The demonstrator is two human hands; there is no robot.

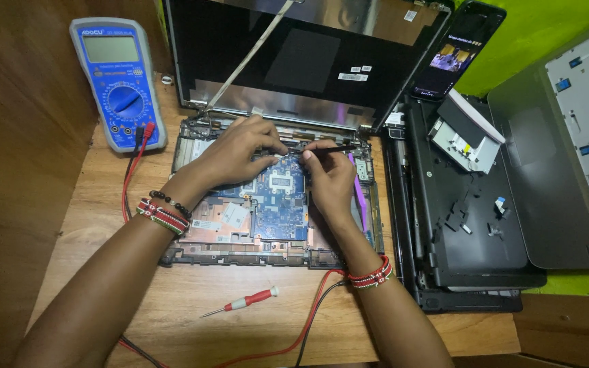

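A thin black probe (332,148) is pinched in the right hand (330,178), tip angled onto the opened laptop's blue mainboard (279,204) beneath both hands, w/ left hand (230,153) fingertips pressed down, apparently steadying it.

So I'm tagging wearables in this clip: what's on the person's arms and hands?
Both forearms are bare, with no sleeves or gloves. The left wrist wears a black bead strand beside a red, white and dark beaded bracelet. The right wrist wears a similar red beaded bracelet.
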